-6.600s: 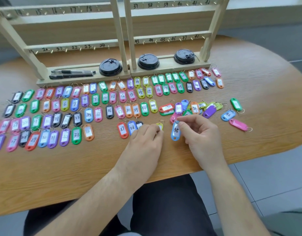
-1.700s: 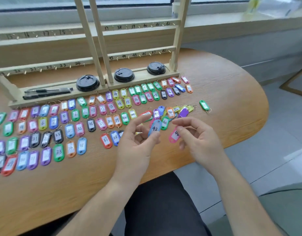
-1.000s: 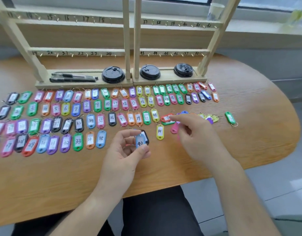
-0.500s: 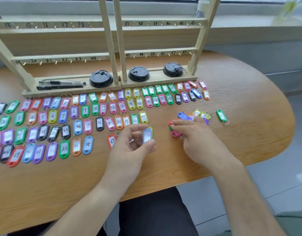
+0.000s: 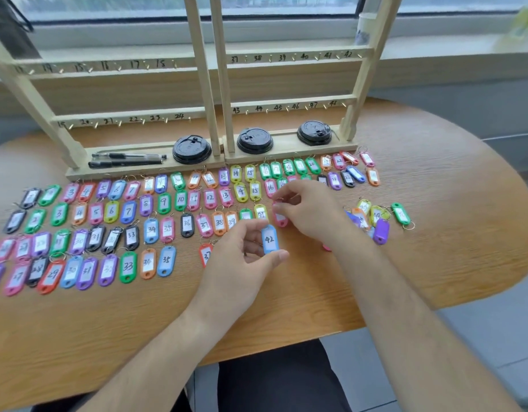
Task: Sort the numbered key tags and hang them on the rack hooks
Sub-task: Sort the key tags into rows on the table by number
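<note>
Several coloured numbered key tags lie in rows on the wooden table (image 5: 453,263). My left hand (image 5: 242,263) pinches a light blue tag marked 42 (image 5: 269,239) between thumb and forefinger, just above the table. My right hand (image 5: 308,209) pinches a pink tag (image 5: 280,217) by its ring end, at the right end of the row beside the yellow tag (image 5: 260,212). A small loose heap of tags (image 5: 372,218) lies to the right of that hand. The wooden rack (image 5: 289,58) with numbered hooks stands behind, its hooks bare.
Three black cup lids (image 5: 192,150) and two black pens (image 5: 126,160) sit on the rack's base. The table's curved edge runs at the right and near me. A window sill with a cup is behind the rack.
My right hand has lifted a pink tag from the loose heap and carried it left and forward to the row's end. My left hand keeps holding tag 42.
</note>
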